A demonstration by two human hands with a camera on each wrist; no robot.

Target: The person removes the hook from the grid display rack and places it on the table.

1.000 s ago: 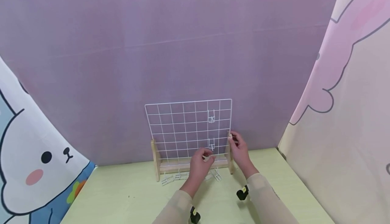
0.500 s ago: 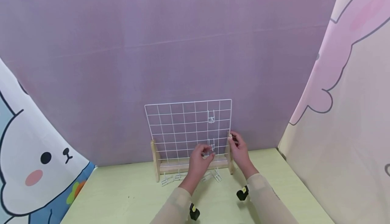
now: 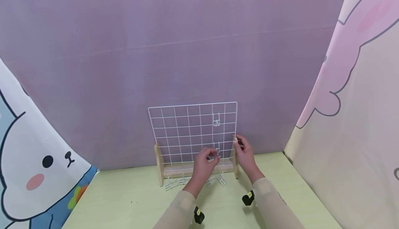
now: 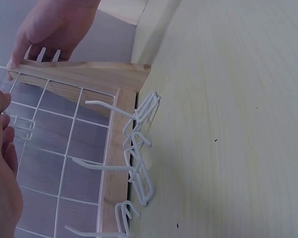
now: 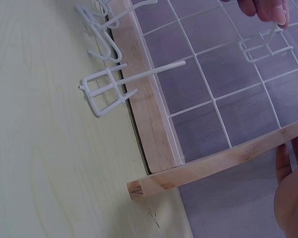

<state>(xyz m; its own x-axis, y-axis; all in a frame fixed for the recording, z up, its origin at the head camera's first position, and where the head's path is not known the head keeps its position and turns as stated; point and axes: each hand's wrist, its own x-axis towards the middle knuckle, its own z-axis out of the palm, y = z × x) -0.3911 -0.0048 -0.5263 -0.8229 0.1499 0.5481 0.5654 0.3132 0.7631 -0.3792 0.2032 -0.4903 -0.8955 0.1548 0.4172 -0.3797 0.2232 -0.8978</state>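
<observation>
A white wire grid (image 3: pixel 182 128) stands upright in a wooden stand (image 3: pixel 159 165). In the head view my left hand (image 3: pixel 204 165) is at the grid's lower right. The right wrist view shows its fingertips pinching the prong of a white wire hook (image 5: pixel 260 49) that sits against the grid. My right hand (image 3: pixel 245 156) grips the top of the stand's right side post (image 5: pixel 228 158). Two small white tips (image 4: pixel 41 54) show by its fingers in the left wrist view; what they belong to is hidden. Another white hook (image 3: pixel 216 120) hangs higher on the grid.
Several loose white hooks, one of them a hook (image 3: pixel 222 179) at the right, lie on the pale table (image 3: pixel 124 201) along the stand's front. A purple cloth (image 3: pixel 156 66) hangs close behind. Black wrist cameras (image 3: pixel 248 197) hang under the forearms.
My left hand has risen slightly towards the lower hook on the grid, then stayed nearly still. The right hand stays on the post.
</observation>
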